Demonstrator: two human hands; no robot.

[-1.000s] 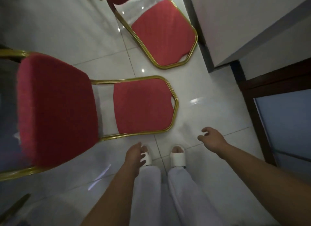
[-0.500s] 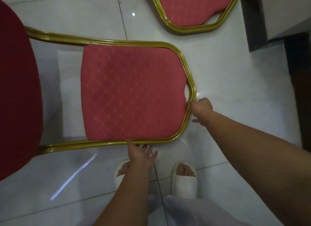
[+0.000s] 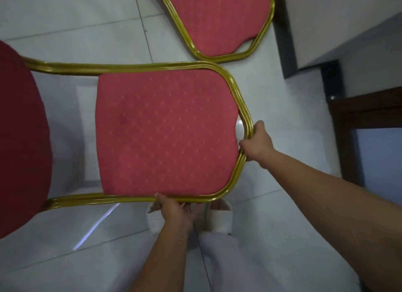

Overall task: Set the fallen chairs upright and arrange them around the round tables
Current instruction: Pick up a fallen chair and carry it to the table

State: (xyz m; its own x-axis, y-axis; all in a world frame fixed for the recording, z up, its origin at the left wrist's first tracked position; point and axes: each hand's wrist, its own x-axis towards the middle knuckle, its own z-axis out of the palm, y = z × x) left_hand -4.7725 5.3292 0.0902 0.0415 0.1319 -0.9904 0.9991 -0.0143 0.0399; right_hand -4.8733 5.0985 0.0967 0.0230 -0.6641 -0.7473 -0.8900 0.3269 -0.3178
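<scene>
Closing in since a moment ago, the left hand (image 3: 174,211) meets the near rail, grip unclear, the right hand (image 3: 257,143) clasps the backrest top of the fallen chair (image 3: 165,130) on the floor (image 3: 87,24), so the lift upright looks next, with a second chair (image 3: 217,19) beyond.

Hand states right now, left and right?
Left hand: holds the chair frame at its near side rail.
Right hand: grips the same frame at the backrest top.
</scene>
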